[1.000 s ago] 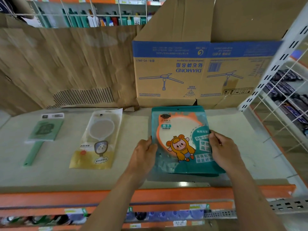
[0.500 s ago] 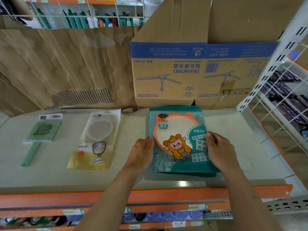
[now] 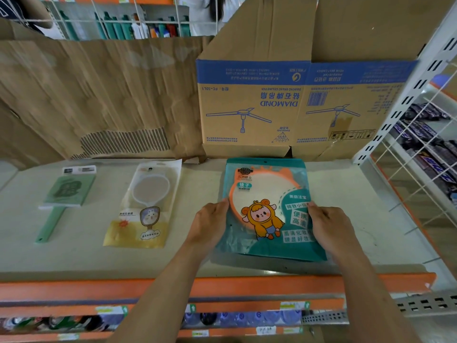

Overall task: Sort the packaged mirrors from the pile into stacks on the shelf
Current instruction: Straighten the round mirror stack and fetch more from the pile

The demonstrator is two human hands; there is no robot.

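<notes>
A teal mirror pack (image 3: 265, 191) with an orange frame and a cartoon figure lies flat on the pale shelf (image 3: 86, 258), right of centre. It seems to top a small stack of like packs. My left hand (image 3: 210, 224) grips its left edge and my right hand (image 3: 326, 226) grips its right edge. A clear-and-yellow pack with a round hand mirror (image 3: 146, 204) lies to the left. Farther left lies a green hand mirror pack (image 3: 64, 196) with its handle pointing toward me.
Cardboard sheets and a fan carton (image 3: 284, 107) stand along the back of the shelf. A white upright and wire rack (image 3: 418, 154) with dark packets border the right side. An orange rail (image 3: 99, 290) runs along the shelf's front edge, goods below it.
Both hands have slid the teal pack a little farther back on the shelf. The other two packs have not moved.
</notes>
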